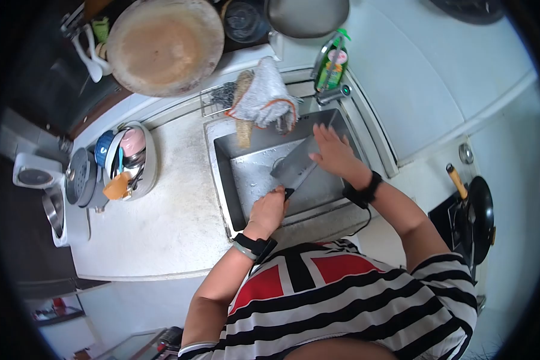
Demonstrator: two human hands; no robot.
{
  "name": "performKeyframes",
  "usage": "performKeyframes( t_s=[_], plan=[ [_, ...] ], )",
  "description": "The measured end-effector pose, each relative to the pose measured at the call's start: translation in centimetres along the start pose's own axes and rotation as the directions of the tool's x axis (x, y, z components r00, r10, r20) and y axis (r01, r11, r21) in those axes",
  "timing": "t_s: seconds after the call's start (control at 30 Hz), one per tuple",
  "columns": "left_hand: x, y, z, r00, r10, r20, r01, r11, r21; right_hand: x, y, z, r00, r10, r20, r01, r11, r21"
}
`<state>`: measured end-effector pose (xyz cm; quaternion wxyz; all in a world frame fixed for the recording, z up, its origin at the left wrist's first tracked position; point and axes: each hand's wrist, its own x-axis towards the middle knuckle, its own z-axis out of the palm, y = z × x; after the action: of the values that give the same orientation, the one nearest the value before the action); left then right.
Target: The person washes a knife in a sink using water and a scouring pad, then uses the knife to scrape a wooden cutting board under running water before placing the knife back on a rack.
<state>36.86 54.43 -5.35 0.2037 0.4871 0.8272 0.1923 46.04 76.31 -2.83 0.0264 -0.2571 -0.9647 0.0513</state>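
My left hand (267, 210) is wrapped round the dark handle of a cleaver (296, 167). The broad grey blade points up and to the right, over the sink (246, 185). My right hand (336, 152) is stretched out by the blade's far end, fingers extended. Its thumb is at the blade's edge; whether the palm touches the metal I cannot tell. Just beyond that hand stands the faucet (333, 95). Drops of water lie on the sink's bottom.
Cloths (269, 90) hang over a wire rack behind the sink. A green soap bottle (332, 67) stands by the faucet. To the left, a white basin (148, 162) holds bowls and utensils. A large round board (165, 47) leans at the back; a black pan (480, 219) hangs at right.
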Motion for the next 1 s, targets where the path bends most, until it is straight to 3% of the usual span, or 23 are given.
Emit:
performKeyframes(
  t_s=[0.03,0.1,0.13,0.17,0.2,0.3,0.4,0.5,0.57,0.67,0.77,0.8,0.93,1.0],
  plan=[
    [-0.1,-0.3,-0.1,0.998,-0.037,0.046,0.039,0.999,-0.033,0.2,-1.3,-3.6,1.0,-0.025,0.001,0.025,1.0,-0.014],
    [-0.1,-0.9,-0.3,0.994,-0.082,0.074,0.088,0.993,-0.08,0.7,-4.9,-10.9,0.926,-0.181,0.332,0.108,0.968,0.228],
    [-0.2,-1.1,-0.4,0.989,-0.104,0.104,0.116,0.986,-0.117,1.4,-6.3,-12.4,0.922,-0.195,0.335,0.126,0.968,0.218],
    [-0.4,-1.3,-0.4,0.984,-0.12,0.136,0.14,0.979,-0.151,2.6,-7.8,-13.6,0.934,-0.349,0.078,0.313,0.904,0.291],
    [-0.5,-1.5,-0.4,0.985,-0.124,0.123,0.143,0.977,-0.16,3.9,-9.4,-14.7,0.866,-0.463,-0.191,0.501,0.807,0.313],
    [-1.0,-2.5,-0.5,0.99,-0.103,0.095,0.121,0.97,-0.209,10.0,-14.8,-16.6,0.908,-0.349,-0.233,0.395,0.899,0.19],
    [-1.6,-4.0,-0.4,0.993,-0.04,0.107,0.065,0.969,-0.24,15.9,-18.0,-14.0,0.931,-0.299,-0.209,0.317,0.947,0.057],
    [-2.3,-5.4,-0.2,0.997,-0.007,0.079,0.026,0.969,-0.244,19.9,-19.5,-10.4,0.955,-0.282,-0.092,0.277,0.959,-0.065],
    [-2.7,-6.0,-0.4,0.999,-0.009,0.04,0.021,0.959,-0.284,21.9,-20.0,-7.8,0.983,-0.177,0.046,0.183,0.952,-0.246],
    [-3.4,-6.7,-1.4,0.999,0.004,0.046,0.009,0.957,-0.289,22.3,-20.6,-6.2,0.977,-0.172,0.124,0.203,0.929,-0.308],
    [-3.5,-7.6,-2.0,0.997,-0.038,0.06,0.057,0.936,-0.346,23.2,-20.0,-4.1,0.978,-0.204,0.037,0.203,0.912,-0.358],
    [-3.5,-7.9,-1.9,0.998,-0.039,0.056,0.056,0.934,-0.353,23.1,-20.5,-4.5,0.984,-0.151,0.096,0.177,0.907,-0.382],
    [-2.9,-9.1,-1.3,1.0,-0.02,0.019,0.026,0.925,-0.38,24.0,-20.2,-3.6,0.983,-0.171,0.061,0.181,0.913,-0.364],
    [-2.9,-9.2,-1.1,0.999,-0.014,0.029,0.024,0.927,-0.374,24.1,-19.7,-3.1,0.929,-0.361,-0.082,0.32,0.895,-0.309]
  ],
)
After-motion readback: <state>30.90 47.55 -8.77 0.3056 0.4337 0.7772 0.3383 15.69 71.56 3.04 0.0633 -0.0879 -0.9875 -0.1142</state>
